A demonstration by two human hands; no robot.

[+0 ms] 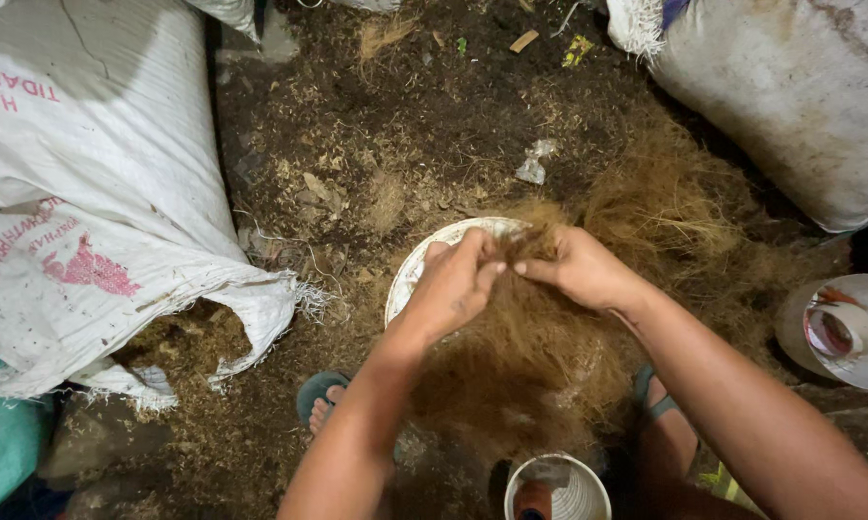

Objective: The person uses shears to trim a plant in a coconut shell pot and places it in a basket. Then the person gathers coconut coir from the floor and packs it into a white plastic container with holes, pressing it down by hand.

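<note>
Here, both hands — left hand (453, 284), right hand (578, 270) — pinch 1 tuft of brown coconut fibre (525, 241) over the white bowl (424, 252); tease it apart gently, grip clamped near the strands' roots.

I see dry, rough, matt coconut fibre (540, 356), a coarse woven plastic sack (106, 193), a smooth white plastic bowl (414, 265), loose earth floor (424, 106)
</note>
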